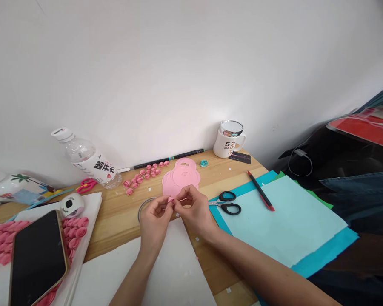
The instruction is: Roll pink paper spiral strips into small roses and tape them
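Pink paper (170,200) sat pinched between left hand (155,216) and right hand (194,208); a slackened hold might have let it uncurl.

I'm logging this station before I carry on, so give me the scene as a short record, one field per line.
Left hand: pinching a small pink paper piece
Right hand: pinching the same piece
Piece detail: mostly hidden by the fingers
Beyond hands: overlapping pink cutouts
Left of cutouts: loose pink paper rolls
Right of right hand: black-handled scissors
On pale blue sheet: black-and-red pen, partly
By wall: white mug, upright
Far left: phone, lying over more pink rolls
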A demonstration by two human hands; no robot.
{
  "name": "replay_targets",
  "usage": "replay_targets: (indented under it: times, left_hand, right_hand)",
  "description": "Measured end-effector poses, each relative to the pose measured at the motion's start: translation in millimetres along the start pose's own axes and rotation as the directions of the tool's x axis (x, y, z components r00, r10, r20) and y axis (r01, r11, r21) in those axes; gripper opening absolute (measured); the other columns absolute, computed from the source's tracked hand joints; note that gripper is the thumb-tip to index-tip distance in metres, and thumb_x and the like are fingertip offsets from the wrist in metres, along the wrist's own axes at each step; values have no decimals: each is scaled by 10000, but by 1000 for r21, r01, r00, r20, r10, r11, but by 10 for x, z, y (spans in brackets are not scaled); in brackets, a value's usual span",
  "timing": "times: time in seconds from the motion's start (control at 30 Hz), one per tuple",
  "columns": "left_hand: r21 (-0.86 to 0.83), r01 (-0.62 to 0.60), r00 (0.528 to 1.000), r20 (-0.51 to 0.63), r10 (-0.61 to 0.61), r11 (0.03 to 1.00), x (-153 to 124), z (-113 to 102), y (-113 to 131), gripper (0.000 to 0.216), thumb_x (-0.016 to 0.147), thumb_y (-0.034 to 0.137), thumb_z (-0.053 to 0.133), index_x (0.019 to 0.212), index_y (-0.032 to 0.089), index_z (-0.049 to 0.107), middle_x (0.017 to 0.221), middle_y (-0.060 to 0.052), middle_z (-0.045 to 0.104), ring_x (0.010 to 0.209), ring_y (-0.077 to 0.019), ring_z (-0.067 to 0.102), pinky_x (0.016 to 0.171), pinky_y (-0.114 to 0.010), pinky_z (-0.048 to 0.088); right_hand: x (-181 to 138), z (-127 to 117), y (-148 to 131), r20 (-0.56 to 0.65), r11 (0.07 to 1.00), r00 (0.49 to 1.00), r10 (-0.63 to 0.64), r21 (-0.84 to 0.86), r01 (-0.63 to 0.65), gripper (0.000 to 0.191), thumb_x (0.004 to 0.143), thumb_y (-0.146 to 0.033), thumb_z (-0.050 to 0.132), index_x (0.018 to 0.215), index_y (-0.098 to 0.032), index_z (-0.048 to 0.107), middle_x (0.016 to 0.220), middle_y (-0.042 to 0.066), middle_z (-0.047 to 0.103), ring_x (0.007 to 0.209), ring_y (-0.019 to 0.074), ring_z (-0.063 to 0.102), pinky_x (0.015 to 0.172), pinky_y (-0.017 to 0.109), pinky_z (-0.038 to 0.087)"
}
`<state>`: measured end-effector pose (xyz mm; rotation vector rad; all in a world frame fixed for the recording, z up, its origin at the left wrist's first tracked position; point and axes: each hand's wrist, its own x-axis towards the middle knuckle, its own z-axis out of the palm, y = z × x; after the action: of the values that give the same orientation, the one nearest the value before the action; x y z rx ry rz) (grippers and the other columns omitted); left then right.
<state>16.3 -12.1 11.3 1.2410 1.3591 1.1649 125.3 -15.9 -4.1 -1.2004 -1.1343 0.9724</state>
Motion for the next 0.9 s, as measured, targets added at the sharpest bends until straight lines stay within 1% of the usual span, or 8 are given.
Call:
replay_targets:
  times: [0.07, 0.13, 0.3, 0.4, 0.5, 0.67, 0.83, 0.9]
  left_hand:
    - [-18, 35, 999, -21, -35, 999, -4, 5, -7, 198, 658, 281, 650, 794, 138, 652, 803, -59, 705, 742, -183, 664, 686, -281, 548]
    - [-39, 63, 998, -25, -64, 997, -6, 10, -13, 213, 659, 283, 649, 808, 131, 641, 817, -62, 700, 762, -188, 661, 700, -298, 549]
    - [-98, 126, 992, 43, -122, 987, 4, 14, -5, 353, 632, 307, 687, 929, 128, 624, 865, -73, 695, 817, -196, 652, 738, -327, 546]
    - [-101, 123, 991, 60, -118, 987, 6, 18, -1, 373, 627, 329, 692, 932, 124, 631, 872, -80, 695, 811, -204, 653, 726, -333, 550]
    - [-88, 101, 994, 56, -96, 991, 5, 26, -10, 313, 639, 339, 678, 867, 128, 643, 850, -75, 696, 766, -198, 656, 681, -312, 556]
    - [-63, 77, 997, -12, -78, 995, -4, 46, -52, 214, 657, 317, 651, 766, 135, 631, 785, -54, 684, 722, -170, 641, 653, -269, 540]
    - [-190, 136, 989, -32, -145, 972, -41, 87, -69, 281, 662, 355, 644, 826, 130, 608, 833, -70, 673, 790, -195, 640, 683, -305, 536]
    - [-219, 138, 988, -36, -149, 966, -51, 95, -63, 287, 660, 357, 646, 831, 131, 607, 844, -72, 673, 807, -201, 640, 691, -312, 535]
  right_hand:
    - [-29, 17, -19, -6, 994, 996, -88, -68, 87, 83, 704, -216, 563, 689, -196, 483, 686, 0, 560, 631, 129, 563, 629, 281, 512]
    - [-34, 28, -17, -6, 991, 994, -108, -81, 107, 73, 703, -213, 559, 688, -199, 488, 690, 3, 566, 635, 131, 560, 644, 286, 512]
    - [46, 12, 67, -39, 992, 994, 105, 79, -101, 159, 652, -228, 610, 683, -190, 458, 655, -6, 545, 597, 124, 553, 557, 247, 488]
    - [87, -1, 105, -37, 978, 988, 150, 150, -143, 197, 626, -247, 636, 680, -184, 457, 645, -6, 551, 580, 120, 550, 537, 238, 477]
    - [77, 9, 102, -31, 973, 985, 172, 163, -164, 203, 618, -246, 637, 676, -185, 452, 631, -6, 551, 563, 118, 538, 514, 231, 467]
    - [-8, 66, 60, -56, 991, 992, 116, 72, -112, 157, 636, -198, 590, 659, -193, 435, 638, -17, 521, 587, 117, 530, 530, 230, 468]
    - [-59, 99, 35, -71, 1000, 997, -10, -7, 10, 111, 675, -203, 561, 675, -203, 449, 672, -15, 511, 620, 120, 531, 617, 262, 497]
    - [-51, 99, 42, -73, 1000, 997, -11, 3, 11, 110, 674, -203, 562, 676, -201, 452, 672, -15, 518, 625, 120, 533, 623, 261, 494]
